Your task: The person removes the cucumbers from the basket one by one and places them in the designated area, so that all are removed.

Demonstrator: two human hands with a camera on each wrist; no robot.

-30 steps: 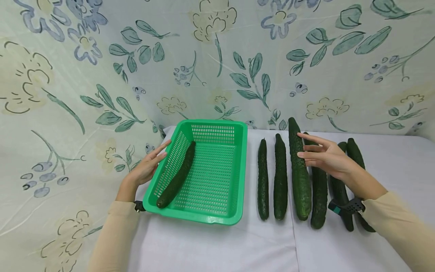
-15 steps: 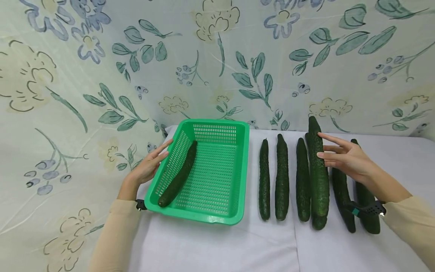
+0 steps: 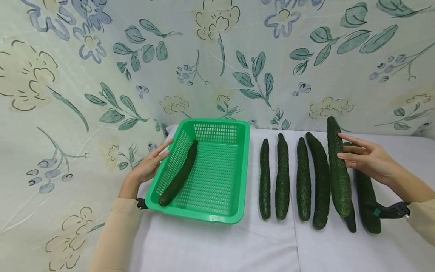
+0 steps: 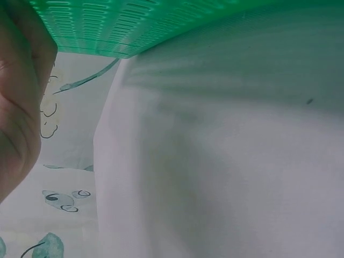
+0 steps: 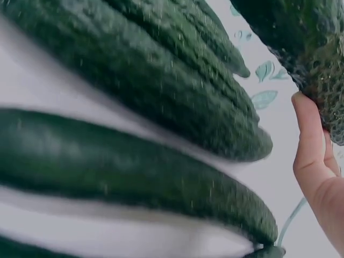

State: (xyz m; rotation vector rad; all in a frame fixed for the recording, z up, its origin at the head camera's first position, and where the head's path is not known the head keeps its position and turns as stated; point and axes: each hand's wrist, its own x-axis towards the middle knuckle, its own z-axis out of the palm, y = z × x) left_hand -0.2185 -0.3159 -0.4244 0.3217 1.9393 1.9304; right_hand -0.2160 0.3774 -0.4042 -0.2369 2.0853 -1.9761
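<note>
My right hand (image 3: 368, 158) pinches a long dark green cucumber (image 3: 340, 177) between thumb and fingers. In the right wrist view this cucumber (image 5: 322, 54) is raised above the others, with a thumb (image 5: 310, 126) against its side. Under it in the head view, another cucumber (image 3: 351, 223) is mostly covered. My left hand (image 3: 149, 166) lies along the outer left side of a green plastic basket (image 3: 242, 177), its fingers fairly straight against the wall. One cucumber (image 3: 180, 175) lies slanted inside, near the left wall. The left wrist view shows the basket's underside (image 4: 129, 27) over the cloth.
Several cucumbers lie roughly side by side right of the basket, from a thin one (image 3: 264, 179) to one (image 3: 367, 206) under the right wrist. A white cloth (image 3: 217, 249) covers the table. Floral fabric (image 3: 204, 75) hangs behind and at the left.
My right hand has carried the held cucumber to the right, over the row, uncovering the cucumbers it passed. The left hand and basket have stayed in place.
</note>
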